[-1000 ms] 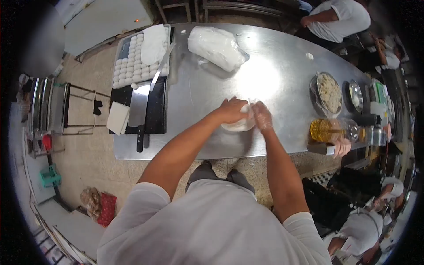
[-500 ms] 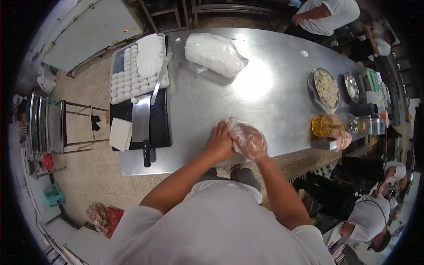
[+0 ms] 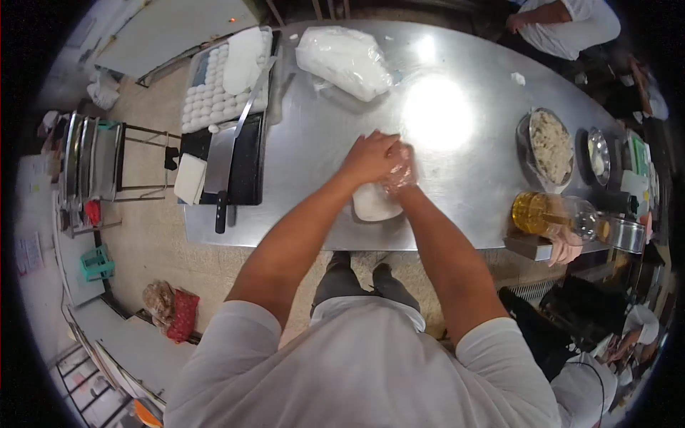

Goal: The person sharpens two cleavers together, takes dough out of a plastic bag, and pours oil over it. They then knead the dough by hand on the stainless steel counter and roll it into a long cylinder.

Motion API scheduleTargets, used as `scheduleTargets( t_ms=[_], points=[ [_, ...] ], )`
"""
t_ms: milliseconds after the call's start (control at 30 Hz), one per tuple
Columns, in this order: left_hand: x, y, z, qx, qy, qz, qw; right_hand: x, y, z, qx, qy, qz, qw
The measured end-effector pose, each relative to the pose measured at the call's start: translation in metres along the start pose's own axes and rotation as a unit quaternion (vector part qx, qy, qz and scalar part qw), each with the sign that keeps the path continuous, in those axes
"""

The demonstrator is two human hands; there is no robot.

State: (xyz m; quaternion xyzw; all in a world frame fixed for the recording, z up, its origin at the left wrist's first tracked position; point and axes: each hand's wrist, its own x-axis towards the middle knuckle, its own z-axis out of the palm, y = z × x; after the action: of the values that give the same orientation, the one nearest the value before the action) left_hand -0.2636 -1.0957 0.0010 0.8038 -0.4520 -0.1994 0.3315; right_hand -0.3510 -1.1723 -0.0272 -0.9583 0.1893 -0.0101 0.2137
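My left hand (image 3: 368, 158) lies over the far end of a piece of white dough (image 3: 376, 204) on the steel table, its fingers stretched forward. Beside it and partly under its fingers is my right hand (image 3: 402, 170), in a clear plastic glove; its fingers are blurred and partly hidden. Both hands press at the dough's far side, and the near part of the dough shows between my wrists. Farther up the table lies a large white mass wrapped in clear plastic (image 3: 344, 60), touched by neither hand.
On the left, a tray of dough balls (image 3: 207, 107) sits by a black board (image 3: 250, 167) bearing a broad cleaver (image 3: 222, 160). A bowl of crumbly pale food (image 3: 550, 146) and an oil bottle (image 3: 531, 212) stand right, near another person's hand (image 3: 566, 246). Other people stand around.
Both hands have moved forward from the table's near edge, arms straighter. More of the dough now shows behind them, near my wrists. The camera view has shifted too.
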Motion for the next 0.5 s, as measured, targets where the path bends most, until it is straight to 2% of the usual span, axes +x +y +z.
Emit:
scheduleTargets(
  t_ms=[33, 67, 133, 167, 200, 233, 267, 300, 333, 367, 400, 433, 467, 500],
  points=[
    [0.003, 0.003, -0.010, -0.075, -0.120, -0.072, 0.987, -0.001, 0.001, -0.003, 0.045, -0.079, 0.028, 0.995],
    [0.003, 0.018, -0.027, -0.068, -0.114, -0.069, 0.989, -0.014, -0.002, -0.013, 0.047, -0.072, 0.022, 0.996],
    [-0.001, 0.045, -0.053, -0.024, -0.257, -0.177, 0.950, -0.064, -0.010, -0.025, 0.095, 0.033, -0.088, 0.991],
    [-0.025, 0.039, -0.030, -0.060, -0.139, -0.085, 0.985, -0.088, -0.008, -0.025, 0.119, 0.083, -0.138, 0.980],
    [-0.044, 0.036, -0.011, -0.030, -0.110, -0.040, 0.993, -0.110, 0.000, -0.020, 0.142, 0.134, -0.189, 0.962],
    [-0.059, 0.039, 0.001, 0.001, -0.080, 0.003, 0.997, -0.127, 0.011, -0.004, 0.366, 0.052, -0.072, 0.926],
    [-0.081, 0.048, 0.009, 0.063, -0.041, 0.066, 0.995, -0.142, 0.021, 0.009, 0.564, -0.040, 0.054, 0.823],
    [-0.100, 0.054, 0.016, 0.126, -0.002, 0.125, 0.984, -0.152, 0.024, -0.001, 0.566, -0.046, 0.047, 0.822],
    [-0.119, 0.057, 0.023, 0.129, -0.001, 0.117, 0.985, -0.165, 0.025, -0.017, 0.493, 0.024, 0.038, 0.869],
    [-0.137, 0.057, 0.032, 0.194, 0.026, 0.109, 0.975, -0.177, 0.026, -0.026, 0.413, 0.094, 0.035, 0.905],
    [-0.148, 0.057, 0.040, 0.258, 0.054, 0.105, 0.959, -0.181, 0.023, -0.020, 0.414, 0.090, 0.037, 0.905],
    [-0.153, 0.056, 0.044, 0.267, -0.005, 0.078, 0.960, -0.177, 0.016, -0.009, 0.323, 0.145, -0.015, 0.935],
    [-0.149, 0.048, 0.051, 0.266, -0.007, 0.075, 0.961, -0.173, 0.009, -0.002, 0.229, 0.196, -0.062, 0.952],
    [-0.145, 0.039, 0.059, 0.285, -0.005, 0.062, 0.957, -0.168, 0.007, 0.003, 0.193, 0.152, -0.078, 0.966]
  ],
)
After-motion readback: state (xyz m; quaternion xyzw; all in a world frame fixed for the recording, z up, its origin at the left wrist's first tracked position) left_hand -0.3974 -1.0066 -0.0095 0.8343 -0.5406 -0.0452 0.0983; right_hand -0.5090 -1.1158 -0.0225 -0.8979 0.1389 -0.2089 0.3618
